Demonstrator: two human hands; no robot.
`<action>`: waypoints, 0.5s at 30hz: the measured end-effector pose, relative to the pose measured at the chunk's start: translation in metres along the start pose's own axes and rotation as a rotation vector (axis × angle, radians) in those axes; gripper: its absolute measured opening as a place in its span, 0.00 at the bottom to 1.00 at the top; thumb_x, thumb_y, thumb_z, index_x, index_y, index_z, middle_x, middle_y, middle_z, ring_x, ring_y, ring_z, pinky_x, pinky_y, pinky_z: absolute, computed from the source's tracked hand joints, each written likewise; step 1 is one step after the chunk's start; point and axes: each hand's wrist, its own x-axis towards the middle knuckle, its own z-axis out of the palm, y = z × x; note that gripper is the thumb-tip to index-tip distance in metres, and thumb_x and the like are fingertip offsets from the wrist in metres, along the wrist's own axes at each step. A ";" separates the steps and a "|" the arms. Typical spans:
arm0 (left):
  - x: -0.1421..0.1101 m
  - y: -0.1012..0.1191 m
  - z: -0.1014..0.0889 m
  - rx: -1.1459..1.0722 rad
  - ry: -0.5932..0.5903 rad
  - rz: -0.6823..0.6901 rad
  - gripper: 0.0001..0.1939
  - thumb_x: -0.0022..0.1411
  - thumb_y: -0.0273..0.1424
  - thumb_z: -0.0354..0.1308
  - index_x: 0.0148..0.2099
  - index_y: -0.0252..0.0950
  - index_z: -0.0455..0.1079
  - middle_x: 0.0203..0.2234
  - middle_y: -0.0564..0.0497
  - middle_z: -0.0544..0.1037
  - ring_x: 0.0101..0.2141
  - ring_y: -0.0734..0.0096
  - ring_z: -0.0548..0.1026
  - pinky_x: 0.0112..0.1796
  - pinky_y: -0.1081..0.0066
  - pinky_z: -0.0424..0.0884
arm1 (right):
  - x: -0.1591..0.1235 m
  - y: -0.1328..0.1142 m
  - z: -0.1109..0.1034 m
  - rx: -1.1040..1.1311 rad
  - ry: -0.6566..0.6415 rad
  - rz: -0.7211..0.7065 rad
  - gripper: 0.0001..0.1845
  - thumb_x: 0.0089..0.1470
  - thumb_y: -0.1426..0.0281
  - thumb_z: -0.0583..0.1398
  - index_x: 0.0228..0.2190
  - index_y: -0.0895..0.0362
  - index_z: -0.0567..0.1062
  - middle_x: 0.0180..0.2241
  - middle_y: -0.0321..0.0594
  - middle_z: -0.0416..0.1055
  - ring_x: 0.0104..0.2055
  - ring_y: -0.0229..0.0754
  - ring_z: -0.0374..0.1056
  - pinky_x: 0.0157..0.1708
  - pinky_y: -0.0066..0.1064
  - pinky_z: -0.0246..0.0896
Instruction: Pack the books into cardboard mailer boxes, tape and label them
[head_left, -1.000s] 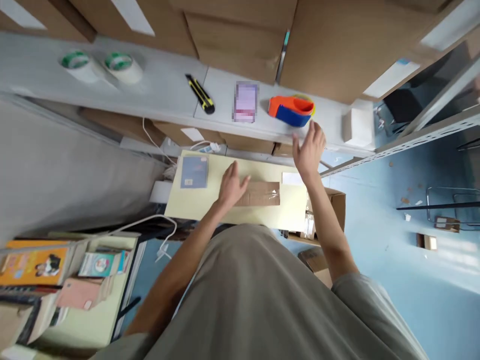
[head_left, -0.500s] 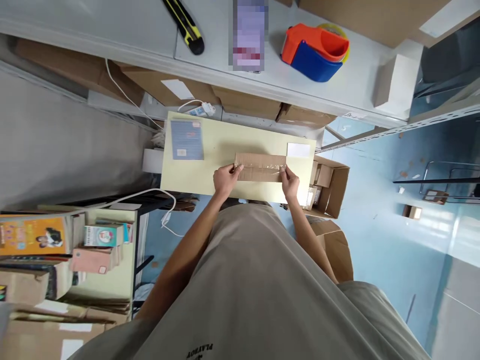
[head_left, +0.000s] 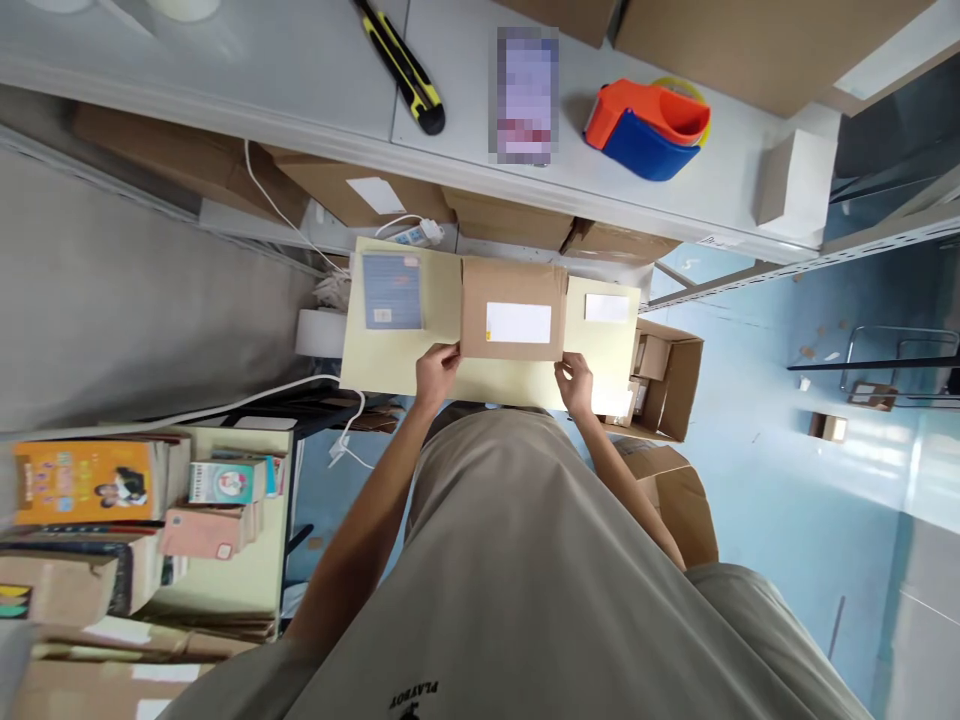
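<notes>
A brown cardboard box (head_left: 513, 280) with a white label (head_left: 517, 323) facing up is on the pale yellow tabletop (head_left: 495, 382). My left hand (head_left: 436, 374) is closed at the box's near left corner, its fingertips against the edge. At the near right corner my right hand (head_left: 575, 382) pinches the box between thumb and fingers. Left of the box lies a blue booklet (head_left: 392, 290), and on its right a white card or paper (head_left: 607, 307).
On the shelf above are a yellow-black box cutter (head_left: 405, 75), a blurred-out phone-like item (head_left: 525, 95), an orange-blue tape dispenser (head_left: 651, 130) and a white box (head_left: 799, 180). Books (head_left: 90, 482) fill a rack at left. An open carton (head_left: 679, 390) stands right of the table.
The box has turned from its narrow taped side to its broad labelled face. Both hands have shifted slightly down to its near corners. The camera view has shifted a little.
</notes>
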 end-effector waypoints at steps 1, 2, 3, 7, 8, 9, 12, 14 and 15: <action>-0.001 -0.007 0.002 0.044 -0.019 -0.014 0.15 0.67 0.28 0.62 0.51 0.38 0.87 0.51 0.42 0.89 0.53 0.55 0.87 0.62 0.60 0.82 | 0.000 0.005 0.007 -0.022 -0.046 0.039 0.17 0.70 0.70 0.58 0.52 0.58 0.85 0.56 0.56 0.82 0.56 0.52 0.83 0.62 0.44 0.82; -0.001 -0.014 0.004 0.094 -0.049 -0.035 0.15 0.67 0.28 0.61 0.50 0.38 0.87 0.51 0.42 0.90 0.53 0.54 0.87 0.61 0.59 0.81 | 0.000 0.009 0.012 -0.044 -0.091 0.077 0.17 0.68 0.71 0.58 0.51 0.58 0.85 0.55 0.56 0.83 0.55 0.52 0.83 0.61 0.44 0.82; -0.001 -0.020 0.005 0.143 -0.086 -0.061 0.14 0.67 0.27 0.61 0.49 0.38 0.87 0.50 0.41 0.90 0.53 0.53 0.87 0.61 0.59 0.81 | 0.000 0.012 0.015 -0.063 -0.130 0.108 0.16 0.67 0.72 0.58 0.48 0.58 0.85 0.53 0.56 0.84 0.54 0.52 0.84 0.61 0.44 0.82; 0.016 -0.035 0.006 0.220 -0.149 -0.132 0.16 0.64 0.25 0.61 0.49 0.37 0.87 0.53 0.38 0.90 0.57 0.48 0.86 0.63 0.56 0.79 | 0.010 0.017 0.015 -0.072 -0.178 0.136 0.14 0.65 0.71 0.59 0.43 0.57 0.86 0.51 0.55 0.88 0.52 0.52 0.85 0.62 0.46 0.80; 0.024 -0.035 0.006 0.205 -0.125 -0.131 0.18 0.64 0.25 0.60 0.53 0.36 0.86 0.56 0.37 0.89 0.59 0.48 0.85 0.64 0.55 0.78 | 0.017 0.017 0.013 -0.056 -0.157 0.139 0.15 0.66 0.69 0.59 0.45 0.58 0.86 0.54 0.56 0.88 0.54 0.52 0.85 0.63 0.46 0.80; 0.034 -0.034 0.006 0.177 -0.093 -0.130 0.21 0.64 0.24 0.59 0.57 0.34 0.85 0.60 0.36 0.88 0.61 0.48 0.85 0.66 0.55 0.77 | 0.024 0.016 0.012 -0.026 -0.122 0.150 0.17 0.68 0.67 0.60 0.48 0.58 0.86 0.57 0.58 0.87 0.56 0.52 0.84 0.63 0.47 0.80; 0.064 -0.021 0.008 0.038 -0.053 -0.126 0.27 0.67 0.24 0.56 0.65 0.32 0.80 0.66 0.35 0.85 0.64 0.52 0.84 0.67 0.55 0.78 | 0.047 0.009 0.012 0.160 -0.022 0.210 0.26 0.70 0.56 0.62 0.57 0.62 0.84 0.64 0.63 0.84 0.60 0.55 0.83 0.64 0.50 0.80; 0.077 -0.011 0.010 -0.048 -0.083 -0.111 0.26 0.70 0.25 0.55 0.67 0.32 0.79 0.66 0.34 0.84 0.65 0.55 0.84 0.67 0.58 0.79 | 0.057 0.002 0.014 0.285 -0.026 0.231 0.34 0.69 0.49 0.64 0.60 0.64 0.83 0.62 0.65 0.84 0.59 0.57 0.83 0.63 0.53 0.81; 0.080 -0.006 0.010 -0.079 -0.097 -0.098 0.26 0.72 0.26 0.54 0.68 0.31 0.78 0.67 0.34 0.84 0.66 0.56 0.83 0.67 0.58 0.78 | 0.059 -0.001 0.015 0.301 -0.036 0.211 0.37 0.69 0.46 0.64 0.61 0.64 0.82 0.61 0.65 0.85 0.57 0.57 0.84 0.61 0.54 0.82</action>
